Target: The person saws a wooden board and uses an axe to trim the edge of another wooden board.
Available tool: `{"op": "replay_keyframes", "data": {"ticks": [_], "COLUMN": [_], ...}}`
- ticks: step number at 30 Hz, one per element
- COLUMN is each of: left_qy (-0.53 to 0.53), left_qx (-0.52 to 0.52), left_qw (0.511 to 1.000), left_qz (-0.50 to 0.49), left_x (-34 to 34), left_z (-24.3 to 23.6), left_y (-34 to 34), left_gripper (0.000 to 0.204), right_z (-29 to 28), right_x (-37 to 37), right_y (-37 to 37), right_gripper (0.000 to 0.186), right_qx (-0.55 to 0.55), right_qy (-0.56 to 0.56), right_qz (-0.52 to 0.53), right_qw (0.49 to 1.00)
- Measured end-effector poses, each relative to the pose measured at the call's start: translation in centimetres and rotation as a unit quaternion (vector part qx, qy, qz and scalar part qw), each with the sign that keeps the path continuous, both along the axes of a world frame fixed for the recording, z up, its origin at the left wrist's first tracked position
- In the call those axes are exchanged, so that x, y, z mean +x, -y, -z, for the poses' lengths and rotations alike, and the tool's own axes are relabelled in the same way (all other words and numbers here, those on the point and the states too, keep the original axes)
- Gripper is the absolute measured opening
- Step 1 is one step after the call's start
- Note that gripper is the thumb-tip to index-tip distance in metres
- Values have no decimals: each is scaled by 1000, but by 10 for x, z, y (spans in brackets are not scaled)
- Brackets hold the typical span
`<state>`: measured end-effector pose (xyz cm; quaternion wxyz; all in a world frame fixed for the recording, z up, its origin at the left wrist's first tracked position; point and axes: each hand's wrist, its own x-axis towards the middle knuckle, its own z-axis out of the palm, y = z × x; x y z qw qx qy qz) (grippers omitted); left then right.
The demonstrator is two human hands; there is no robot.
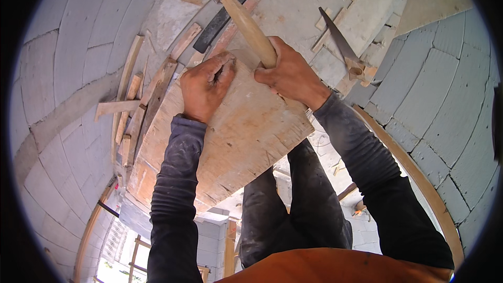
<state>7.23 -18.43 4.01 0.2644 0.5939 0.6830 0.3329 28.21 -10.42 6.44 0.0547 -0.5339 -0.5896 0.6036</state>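
My right hand [294, 73] is closed round a thick, pale wooden handle [249, 26], which slants up and to the left from my fist. Whatever tool head it may have is hidden or blurred by the hand. Just left of it, my left hand [206, 86] is curled with thumb and fingertips pressed together near the far edge of a worn plywood panel [236, 136]. Anything in that pinch is too small or hidden to make out. The panel lies below both hands, its surface stained and scuffed, its near edge in front of my legs.
A handsaw [338, 35] lies at the upper right beside pale boards [369, 13]. A flat black bar [225, 18] lies beyond my hands. Wooden strips [137, 110] are piled along the left block wall [78, 47]. Another block wall [435, 84] rises on the right.
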Motion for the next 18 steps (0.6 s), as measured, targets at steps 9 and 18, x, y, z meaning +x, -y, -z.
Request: {"op": "replay_keyframes", "data": {"ticks": [9, 18], "left_qy": [-50, -78], "left_qx": [51, 34], "left_qw": [997, 996], "left_qz": [7, 7], "left_x": [-1, 3], "left_z": [4, -4], "left_y": [3, 4], "left_gripper": [20, 21], "right_z": [-59, -82], "right_x": [48, 101], "right_y": [21, 41], "right_gripper": [57, 64], "right_qx": [157, 196], "right_qy": [61, 134], "right_qz": [-106, -186], "right_qw": [980, 953]}}
